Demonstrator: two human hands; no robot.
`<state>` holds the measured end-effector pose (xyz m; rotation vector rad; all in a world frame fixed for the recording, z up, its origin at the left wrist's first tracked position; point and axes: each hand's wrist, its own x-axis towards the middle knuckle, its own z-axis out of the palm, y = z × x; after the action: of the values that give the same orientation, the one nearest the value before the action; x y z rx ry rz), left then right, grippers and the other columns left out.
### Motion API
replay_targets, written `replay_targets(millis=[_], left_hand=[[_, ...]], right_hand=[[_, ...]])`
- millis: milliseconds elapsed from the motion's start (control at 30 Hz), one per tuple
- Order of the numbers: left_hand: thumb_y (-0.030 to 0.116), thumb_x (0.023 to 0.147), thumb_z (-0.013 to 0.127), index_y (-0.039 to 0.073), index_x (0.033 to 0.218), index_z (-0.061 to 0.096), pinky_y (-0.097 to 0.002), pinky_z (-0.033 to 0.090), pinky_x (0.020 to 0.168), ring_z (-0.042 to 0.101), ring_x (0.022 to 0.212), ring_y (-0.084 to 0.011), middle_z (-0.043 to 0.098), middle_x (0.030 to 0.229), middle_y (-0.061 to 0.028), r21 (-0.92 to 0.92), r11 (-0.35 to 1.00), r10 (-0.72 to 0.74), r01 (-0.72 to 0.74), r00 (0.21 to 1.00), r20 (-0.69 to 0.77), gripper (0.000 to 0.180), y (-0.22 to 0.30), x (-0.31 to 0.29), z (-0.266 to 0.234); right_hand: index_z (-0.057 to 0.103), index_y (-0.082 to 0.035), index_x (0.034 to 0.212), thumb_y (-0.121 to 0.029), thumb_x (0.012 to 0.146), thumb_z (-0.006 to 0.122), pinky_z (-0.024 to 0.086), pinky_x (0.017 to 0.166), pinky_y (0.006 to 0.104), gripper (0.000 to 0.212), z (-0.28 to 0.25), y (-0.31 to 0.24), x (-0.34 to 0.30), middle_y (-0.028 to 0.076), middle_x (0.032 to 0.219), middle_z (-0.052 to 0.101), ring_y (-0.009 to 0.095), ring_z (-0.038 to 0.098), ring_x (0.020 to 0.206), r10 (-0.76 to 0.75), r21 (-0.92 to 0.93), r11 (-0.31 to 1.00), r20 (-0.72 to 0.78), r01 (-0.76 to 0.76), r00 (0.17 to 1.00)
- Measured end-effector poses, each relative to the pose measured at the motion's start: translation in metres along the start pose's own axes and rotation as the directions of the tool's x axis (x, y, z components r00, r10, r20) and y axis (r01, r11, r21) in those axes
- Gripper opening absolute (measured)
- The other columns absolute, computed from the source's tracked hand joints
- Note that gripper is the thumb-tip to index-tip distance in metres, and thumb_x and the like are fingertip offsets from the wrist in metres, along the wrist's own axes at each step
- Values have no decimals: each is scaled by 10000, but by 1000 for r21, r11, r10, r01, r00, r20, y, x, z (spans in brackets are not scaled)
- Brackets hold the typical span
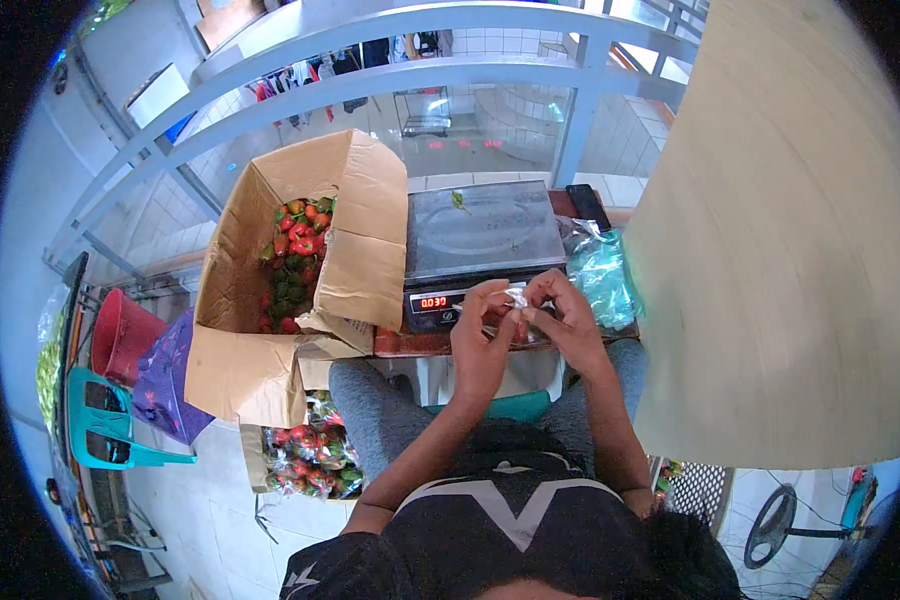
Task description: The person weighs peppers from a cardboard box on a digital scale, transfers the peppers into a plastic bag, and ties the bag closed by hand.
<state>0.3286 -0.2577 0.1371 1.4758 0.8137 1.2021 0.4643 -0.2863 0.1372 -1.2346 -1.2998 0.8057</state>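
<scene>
My left hand (481, 335) and my right hand (566, 318) meet at the front edge of the digital scale, fingers closed on the gathered top of a small clear plastic bag (517, 296). Something red shows through below it, mostly hidden by my fingers. Behind them, the scale (480, 232) has a grey metal platform with one green leaf (459, 202) on it and a lit red display. Left of the scale, an open cardboard box (370, 255) holds many red and green peppers (300, 240).
Right of the scale lie clear-green plastic bags (604, 275) and a black phone (587, 206). A tall beige panel (780, 240) blocks the right side. Bagged peppers (310, 455) sit in a box on the floor by my left leg. A metal railing (390, 80) runs behind.
</scene>
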Motion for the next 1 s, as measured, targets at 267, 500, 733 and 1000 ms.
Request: replay_targets(millis=[267,500,733,1000], left_hand=[[11,776,609,23,867,554,-256,446,646,542,687,-120,572,773,-59,307,938,138,-159,986,89,107,-10,3,-5],[28,788,564,31,863,544,-318,451,668,567,740,-233,548,835,-95,419,865,200,-275,956,214,77,-6,10,-17],[24,796,488,64,948,506,-421,432,678,530,814,-347,476,882,-137,409,819,168,-403,849,501,157,11,30,-34],[3,800,475,26,950,496,-400,432,688,522,833,-351,462,879,-150,318,805,290,-501,800,526,153,21,39,-40]], right_hand=[[548,-31,951,-130,810,565,435,739,267,173,8,8,-6,52,858,549,147,538,812,-23,-66,998,-92,17,996],[533,15,873,-105,832,547,410,714,253,127,10,4,-3,52,836,507,127,493,786,-63,-221,973,27,67,998],[517,11,873,-140,802,580,400,747,297,178,8,12,-4,86,821,482,219,503,846,-43,-88,995,96,51,994],[536,5,892,-124,783,594,426,736,337,178,13,-10,-3,101,864,558,248,533,824,-137,-300,945,8,133,991]])
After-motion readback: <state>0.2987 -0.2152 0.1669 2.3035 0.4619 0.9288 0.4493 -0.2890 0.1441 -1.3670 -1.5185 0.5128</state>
